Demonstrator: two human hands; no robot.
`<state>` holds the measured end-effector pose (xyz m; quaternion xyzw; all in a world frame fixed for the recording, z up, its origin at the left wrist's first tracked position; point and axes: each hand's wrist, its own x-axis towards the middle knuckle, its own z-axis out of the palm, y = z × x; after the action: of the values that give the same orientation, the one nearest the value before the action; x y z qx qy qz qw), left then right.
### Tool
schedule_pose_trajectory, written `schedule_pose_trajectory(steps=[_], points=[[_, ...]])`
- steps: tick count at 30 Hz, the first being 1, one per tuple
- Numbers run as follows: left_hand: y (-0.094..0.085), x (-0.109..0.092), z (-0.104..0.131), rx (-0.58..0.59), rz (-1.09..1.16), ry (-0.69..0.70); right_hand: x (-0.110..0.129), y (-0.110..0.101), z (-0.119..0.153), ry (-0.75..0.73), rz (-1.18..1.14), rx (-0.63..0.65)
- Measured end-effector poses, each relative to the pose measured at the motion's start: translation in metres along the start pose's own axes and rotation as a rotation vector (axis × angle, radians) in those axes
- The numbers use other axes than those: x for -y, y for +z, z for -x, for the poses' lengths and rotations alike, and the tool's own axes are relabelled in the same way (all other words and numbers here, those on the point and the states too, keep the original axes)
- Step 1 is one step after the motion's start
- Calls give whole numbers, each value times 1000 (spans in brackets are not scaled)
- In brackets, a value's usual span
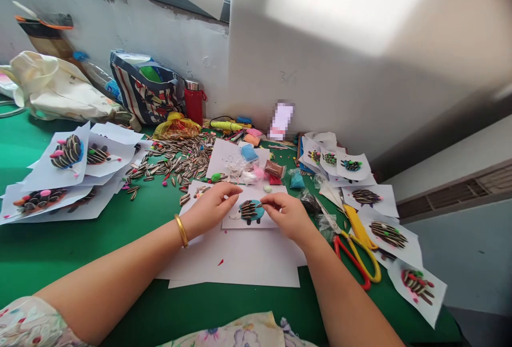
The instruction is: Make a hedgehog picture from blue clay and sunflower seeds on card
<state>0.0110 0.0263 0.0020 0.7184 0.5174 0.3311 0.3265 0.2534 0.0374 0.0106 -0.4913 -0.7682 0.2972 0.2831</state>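
Observation:
A small white card lies on larger white sheets in front of me. It bears a blue clay hedgehog shape with striped sunflower seeds as spines and dark feet. My right hand pinches a seed at the shape's upper right side. At the card's left edge is my left hand, thumb and fingers close together above the paper; whether anything is between the fingertips is too small to tell. A gold bracelet circles the left wrist.
Loose sunflower seeds spread behind my left hand. Clay packets lie beyond the card. Red and yellow scissors rest by my right forearm. Cards with seed hedgehogs stand in stacks at left and right. A red bottle stands behind.

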Motion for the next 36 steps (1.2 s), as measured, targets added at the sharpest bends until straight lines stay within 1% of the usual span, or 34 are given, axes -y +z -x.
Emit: schedule_pose_trajectory(steps=[2,4,6,9,15,23,36], points=[[1,5,0,3,-196,103,0,-2,0,43,39,105],[1,9,1,2,-327,169,2,-2,1,71,76,181],[2,12,1,1,-411,204,3,-1,2,66,106,205],[1,11,1,22,-480,217,1,2,3,44,135,192],[1,4,1,58,-494,202,1,6,3,20,188,194],[2,6,1,58,-470,199,5,8,4,11,214,237],[1,5,1,65,-479,206,11,14,2,-29,324,243]])
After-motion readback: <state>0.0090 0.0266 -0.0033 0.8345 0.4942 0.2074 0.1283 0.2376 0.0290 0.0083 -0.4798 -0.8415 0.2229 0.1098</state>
